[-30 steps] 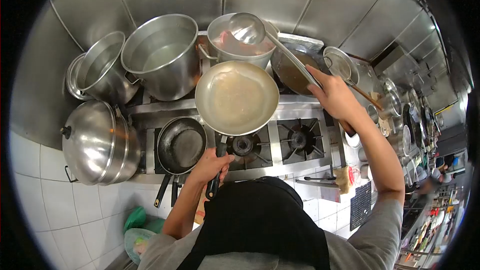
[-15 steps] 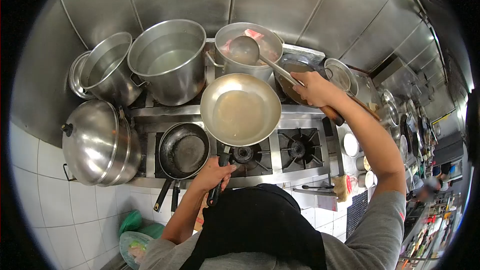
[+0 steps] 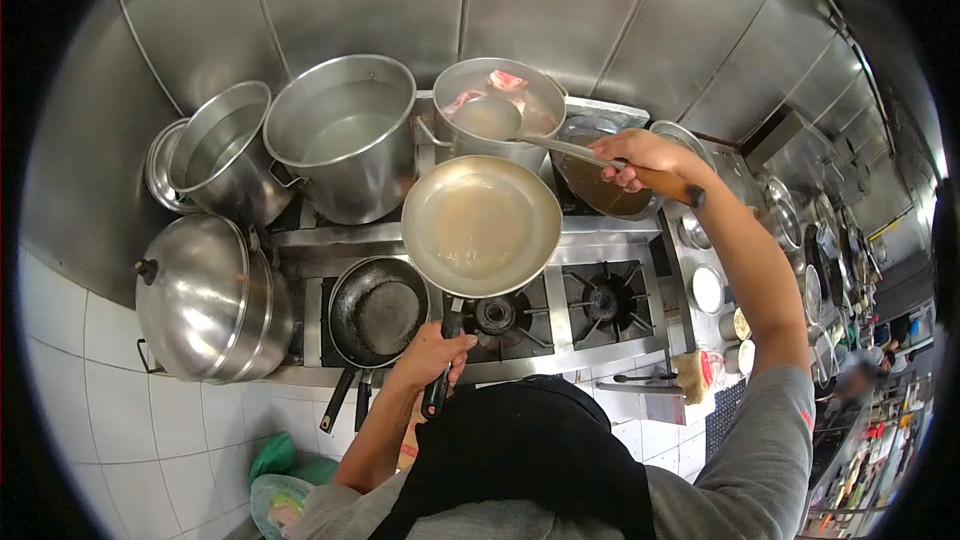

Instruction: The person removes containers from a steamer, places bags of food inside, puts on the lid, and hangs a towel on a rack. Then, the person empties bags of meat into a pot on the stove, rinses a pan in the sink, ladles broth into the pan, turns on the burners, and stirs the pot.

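My left hand (image 3: 432,354) is closed round the black handle of a light-coloured frying pan (image 3: 482,226), raised over the front burners with thin, cloudy liquid in it. My right hand (image 3: 642,158) grips a long ladle (image 3: 487,119) near its wooden handle end. The ladle's bowl is inside a metal pot (image 3: 548,100) behind the pan, which holds liquid and pinkish meat pieces. Just right of that pot, below my right hand, sits a wide pan (image 3: 610,200) of brown liquid.
Two tall pots, one large (image 3: 340,155) and one smaller (image 3: 228,150), stand back left. A domed steamer (image 3: 200,300) is front left. Dark pans (image 3: 380,312) rest on the left burner, beside an unlit burner (image 3: 608,302). A person (image 3: 858,380) is far right.
The ladle has turned over from above the pot and gone down into it, its handle now nearly level. My right hand has lowered slightly. Liquid in the raised pan has shifted.
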Demonstrator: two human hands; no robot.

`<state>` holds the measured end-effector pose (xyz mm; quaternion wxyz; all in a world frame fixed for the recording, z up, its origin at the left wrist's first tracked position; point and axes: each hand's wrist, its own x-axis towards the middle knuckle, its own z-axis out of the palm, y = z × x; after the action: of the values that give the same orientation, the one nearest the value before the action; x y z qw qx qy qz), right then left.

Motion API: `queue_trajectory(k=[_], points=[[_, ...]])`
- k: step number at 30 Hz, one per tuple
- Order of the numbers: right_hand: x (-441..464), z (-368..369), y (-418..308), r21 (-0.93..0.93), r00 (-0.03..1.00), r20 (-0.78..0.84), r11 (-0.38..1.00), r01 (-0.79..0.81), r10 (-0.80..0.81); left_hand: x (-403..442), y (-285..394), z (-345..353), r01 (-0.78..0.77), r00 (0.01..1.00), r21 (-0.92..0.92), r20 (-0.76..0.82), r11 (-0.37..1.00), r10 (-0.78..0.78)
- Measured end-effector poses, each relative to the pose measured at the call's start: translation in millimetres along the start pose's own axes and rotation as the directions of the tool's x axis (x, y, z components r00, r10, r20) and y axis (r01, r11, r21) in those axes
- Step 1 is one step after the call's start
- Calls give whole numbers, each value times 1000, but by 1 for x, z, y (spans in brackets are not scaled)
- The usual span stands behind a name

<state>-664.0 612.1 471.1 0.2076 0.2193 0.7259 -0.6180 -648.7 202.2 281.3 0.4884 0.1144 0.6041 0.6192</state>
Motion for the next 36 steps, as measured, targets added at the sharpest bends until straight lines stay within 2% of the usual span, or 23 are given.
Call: queue_trajectory(k=[2,5,8,9,12,13,16,20,21,23,26,30,34,36], points=[[1,-8,3,171,999,42,985,-18,11,-1,-1,-1,-18,1000,3,19,1000,18],[-10,-12,-3,241,999,20,970,-40,37,0,2,1,-16,1000,34,-25,999,17],[-26,-15,-8,180,998,-52,984,-7,16,1,5,4,-3,999,16,-44,1000,4],[-31,-20,-7,221,1000,-22,975,2,2,0,8,5,-8,999,13,-36,1000,8],[-60,-22,-10,146,998,-55,989,34,-26,0,13,8,-29,999,3,-15,1000,29],[-68,-24,-5,56,992,-110,997,62,-56,1,11,8,-36,999,1,-9,999,36],[-108,-13,-5,18,992,-92,996,88,-86,5,8,8,-44,999,10,4,999,44],[-141,-11,13,-5,999,-13,999,43,-43,3,4,15,-59,998,37,-14,998,60],[-152,0,16,1,997,-80,1000,10,-9,2,3,18,-63,998,41,-5,997,63],[-164,7,30,-14,996,-90,1000,0,-1,-2,0,25,-73,997,46,1,996,73],[-178,25,44,5,996,-80,999,-35,35,-15,-4,45,-50,997,-26,-54,998,48],[-191,40,73,-41,998,-60,998,-39,36,-36,-24,72,-105,990,-37,-103,994,101],[-202,46,102,-213,999,45,977,31,-22,-67,-51,104,-135,974,-87,-195,987,116],[-213,60,106,-330,998,47,942,56,-43,-87,-60,121,-139,964,-140,-247,980,101]])
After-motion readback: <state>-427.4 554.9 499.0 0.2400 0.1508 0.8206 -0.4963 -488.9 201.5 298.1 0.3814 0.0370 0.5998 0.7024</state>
